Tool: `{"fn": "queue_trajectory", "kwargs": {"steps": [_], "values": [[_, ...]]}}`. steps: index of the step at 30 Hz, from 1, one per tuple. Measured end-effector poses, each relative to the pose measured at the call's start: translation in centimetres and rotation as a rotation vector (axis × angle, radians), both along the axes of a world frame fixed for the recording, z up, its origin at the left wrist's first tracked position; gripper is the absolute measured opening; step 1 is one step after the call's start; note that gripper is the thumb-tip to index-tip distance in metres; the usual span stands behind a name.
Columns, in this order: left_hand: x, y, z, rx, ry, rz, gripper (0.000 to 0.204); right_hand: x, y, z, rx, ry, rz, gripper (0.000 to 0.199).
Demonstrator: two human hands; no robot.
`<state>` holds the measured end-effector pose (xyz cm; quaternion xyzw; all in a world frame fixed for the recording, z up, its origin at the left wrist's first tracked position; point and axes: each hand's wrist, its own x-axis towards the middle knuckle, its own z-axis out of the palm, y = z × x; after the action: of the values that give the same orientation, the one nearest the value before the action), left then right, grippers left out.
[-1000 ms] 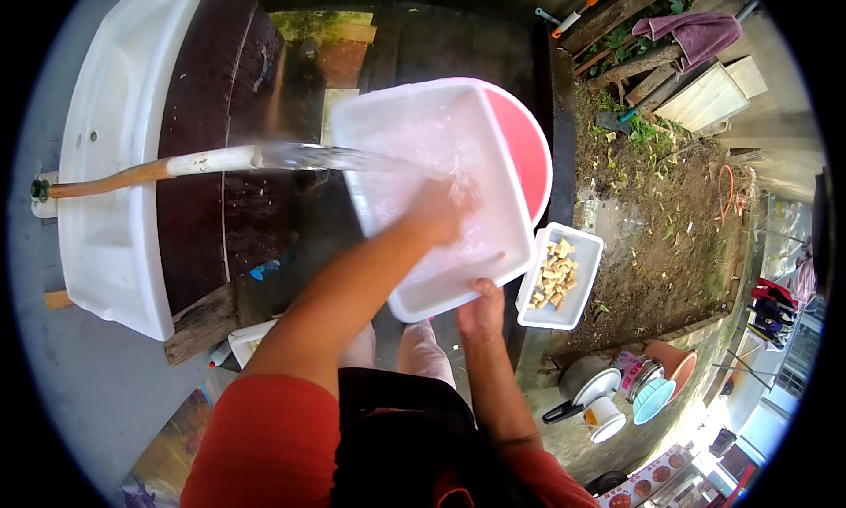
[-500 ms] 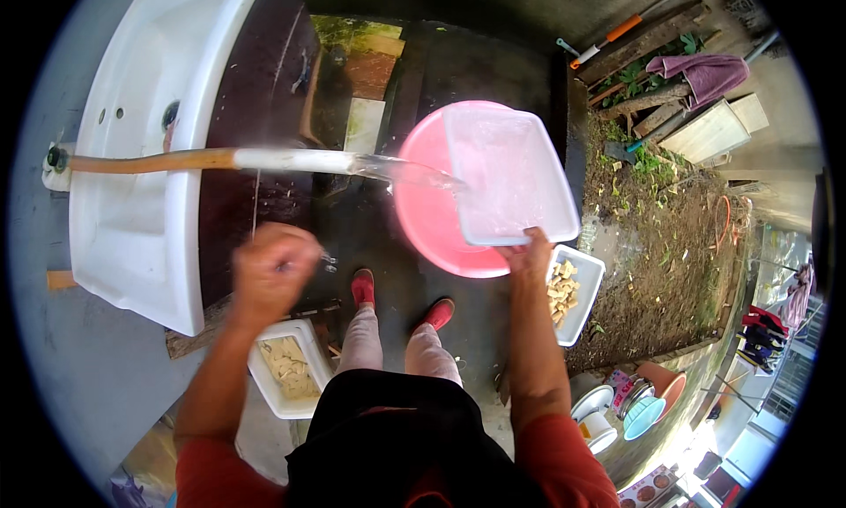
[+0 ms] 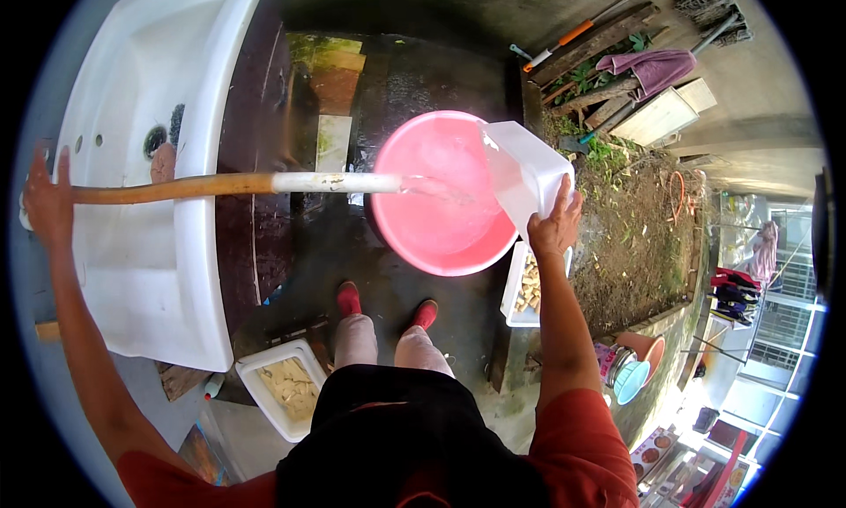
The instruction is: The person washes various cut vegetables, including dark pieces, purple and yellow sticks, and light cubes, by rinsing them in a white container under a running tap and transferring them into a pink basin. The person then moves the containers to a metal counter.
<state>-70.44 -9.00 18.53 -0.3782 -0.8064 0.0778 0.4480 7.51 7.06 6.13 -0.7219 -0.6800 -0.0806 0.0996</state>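
My right hand (image 3: 553, 222) grips the near outer edge of a white translucent plastic tub (image 3: 529, 169). The tub is tipped on its side, its mouth toward the pink basin (image 3: 401, 239) and its edge over the basin's right rim. Water runs from the white end of a hose (image 3: 233, 185) into the basin, which holds swirling water. Far to the left, my left hand (image 3: 51, 200) reaches to the hose's wall end, fingers stretched and apart. It covers the tap there, so I cannot see how it touches it.
A white sink (image 3: 198, 270) stands at the left. White trays with pale pieces sit by my feet, one (image 3: 304, 348) at the left, another (image 3: 511, 307) beyond my right forearm. Wooden boards (image 3: 656, 118) lean at the right, near soil (image 3: 630, 235). The floor is wet.
My left hand has moved left and up to the hose's wall end, and its fingers have spread. My right hand has tipped the tub from lying mouth-up to its side. The stream now falls into the basin.
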Motion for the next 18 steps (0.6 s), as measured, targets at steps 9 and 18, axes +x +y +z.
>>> {"fn": "queue_trajectory", "kwargs": {"steps": [9,18], "values": [[-1.7,2.1,1.0,0.091,-0.434,0.108,0.045,-5.2,-3.5,-5.5,0.001,1.480,-0.610,0.081],[0.0,0.2,1.3,0.239,-0.676,-0.326,0.036,-8.9,-7.0,-5.6,-0.294,2.433,-0.863,0.066]]}}
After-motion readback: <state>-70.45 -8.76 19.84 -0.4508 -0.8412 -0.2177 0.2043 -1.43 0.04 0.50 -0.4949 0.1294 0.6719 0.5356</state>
